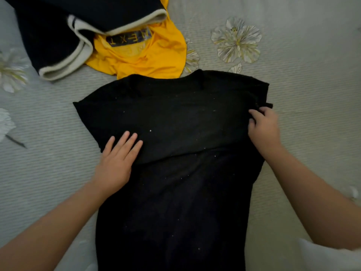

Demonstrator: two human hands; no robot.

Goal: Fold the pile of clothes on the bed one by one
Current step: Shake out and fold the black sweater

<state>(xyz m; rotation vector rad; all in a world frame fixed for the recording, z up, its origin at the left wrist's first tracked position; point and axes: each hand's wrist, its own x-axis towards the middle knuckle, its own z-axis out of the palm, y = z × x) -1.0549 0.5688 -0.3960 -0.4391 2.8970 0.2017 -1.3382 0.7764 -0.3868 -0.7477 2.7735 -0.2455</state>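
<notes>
Far left on the bedspread, a dark garment with white trim lies bunched, partly over a yellow shirt. Your left hand is flat, fingers spread, palm down on the left edge of the black t-shirt, just at a folded flap. The black t-shirt lies centre on the bed, collar away from you, speckled with lint. Your right hand has fingers curled, pinching the shirt's right sleeve edge.
</notes>
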